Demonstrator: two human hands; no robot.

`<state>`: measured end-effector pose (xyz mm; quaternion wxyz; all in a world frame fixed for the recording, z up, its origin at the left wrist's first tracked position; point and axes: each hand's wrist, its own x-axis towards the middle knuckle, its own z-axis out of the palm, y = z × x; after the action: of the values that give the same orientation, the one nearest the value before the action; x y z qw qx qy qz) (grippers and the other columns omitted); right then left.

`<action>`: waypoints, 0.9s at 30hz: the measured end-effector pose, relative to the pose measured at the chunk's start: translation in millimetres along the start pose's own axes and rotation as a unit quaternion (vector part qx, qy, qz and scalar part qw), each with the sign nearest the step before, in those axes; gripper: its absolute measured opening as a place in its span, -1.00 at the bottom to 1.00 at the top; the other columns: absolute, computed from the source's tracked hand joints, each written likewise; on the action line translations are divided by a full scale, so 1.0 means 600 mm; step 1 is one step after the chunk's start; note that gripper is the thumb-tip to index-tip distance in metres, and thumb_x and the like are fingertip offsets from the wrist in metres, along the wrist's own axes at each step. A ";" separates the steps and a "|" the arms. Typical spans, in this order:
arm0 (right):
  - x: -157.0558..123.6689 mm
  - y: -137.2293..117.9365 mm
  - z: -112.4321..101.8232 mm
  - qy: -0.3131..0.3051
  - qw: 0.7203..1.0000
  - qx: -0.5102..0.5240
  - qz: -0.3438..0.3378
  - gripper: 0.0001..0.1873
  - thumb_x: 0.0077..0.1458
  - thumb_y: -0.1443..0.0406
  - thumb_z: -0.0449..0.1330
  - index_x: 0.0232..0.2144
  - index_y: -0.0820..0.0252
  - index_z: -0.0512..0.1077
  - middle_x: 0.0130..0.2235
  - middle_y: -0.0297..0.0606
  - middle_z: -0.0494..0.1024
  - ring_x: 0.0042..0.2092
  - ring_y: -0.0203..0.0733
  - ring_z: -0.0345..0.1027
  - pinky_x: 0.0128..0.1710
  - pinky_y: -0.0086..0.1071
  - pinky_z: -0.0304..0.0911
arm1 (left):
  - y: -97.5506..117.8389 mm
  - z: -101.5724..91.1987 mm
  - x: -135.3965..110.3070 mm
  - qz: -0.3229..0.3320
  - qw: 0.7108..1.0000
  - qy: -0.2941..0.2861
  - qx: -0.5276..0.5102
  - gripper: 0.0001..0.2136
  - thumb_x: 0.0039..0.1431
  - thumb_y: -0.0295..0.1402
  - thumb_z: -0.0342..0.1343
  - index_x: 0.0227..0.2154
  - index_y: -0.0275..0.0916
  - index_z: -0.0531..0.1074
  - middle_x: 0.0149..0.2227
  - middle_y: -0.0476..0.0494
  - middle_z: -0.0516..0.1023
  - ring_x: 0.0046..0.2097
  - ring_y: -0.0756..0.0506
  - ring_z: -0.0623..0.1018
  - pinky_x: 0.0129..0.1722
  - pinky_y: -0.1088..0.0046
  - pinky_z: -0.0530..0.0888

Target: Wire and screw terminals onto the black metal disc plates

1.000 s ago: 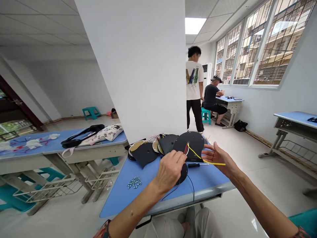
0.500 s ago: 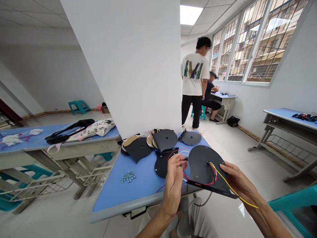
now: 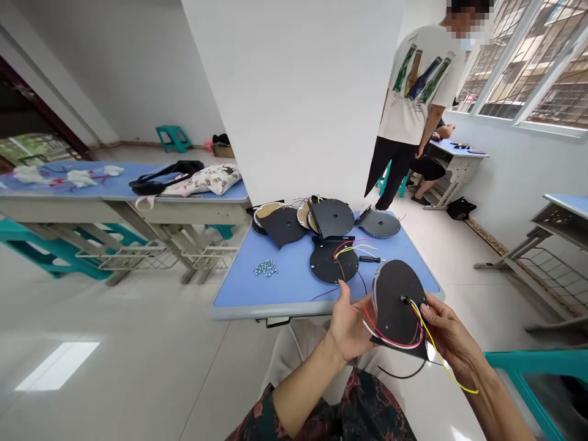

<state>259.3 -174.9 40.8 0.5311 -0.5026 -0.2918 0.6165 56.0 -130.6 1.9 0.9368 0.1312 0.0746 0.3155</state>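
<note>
My right hand (image 3: 452,331) grips the right edge of a black plate with wires (image 3: 397,294), thumb on its near face. The plate is rounded, with a straight bent edge at the bottom. Red, white, yellow and black wires come out of a hole near its middle. My left hand (image 3: 349,324) is at the plate's left side with the thumb stretched up, apart from the plate; its fingertips are hidden behind it. On the table just beyond lies a similar black plate (image 3: 328,263) with wires, beside a black-handled screwdriver (image 3: 370,259).
Several more black plates, such as one at the back (image 3: 337,218), lie along the far side of the blue table (image 3: 285,291). A pile of small screws (image 3: 266,267) sits at left. A person in a white shirt (image 3: 418,86) stands beyond. A teal stool (image 3: 528,373) is at right.
My left hand has moved from in front of the plate's left side to lower down, fingers behind it. The held plate is more upright and the screwdriver now shows. The view has tilted down.
</note>
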 end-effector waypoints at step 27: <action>0.027 0.013 0.000 -0.014 0.874 -0.481 -0.063 -0.24 0.16 -0.06 0.15 0.26 0.29 0.40 -0.35 -0.23 0.60 -0.48 -0.20 0.37 -0.39 -0.26 0.37 | -0.015 -0.041 0.001 0.047 0.991 -0.029 0.125 -0.39 -0.23 -0.11 0.54 -0.08 -0.27 0.57 -0.15 -0.22 0.70 -0.12 -0.24 0.68 -0.16 0.37 0.55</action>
<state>257.8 -161.6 28.7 0.2576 -0.6679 -0.5909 0.3721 56.3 -132.2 -24.1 0.8991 0.2598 0.0801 0.3431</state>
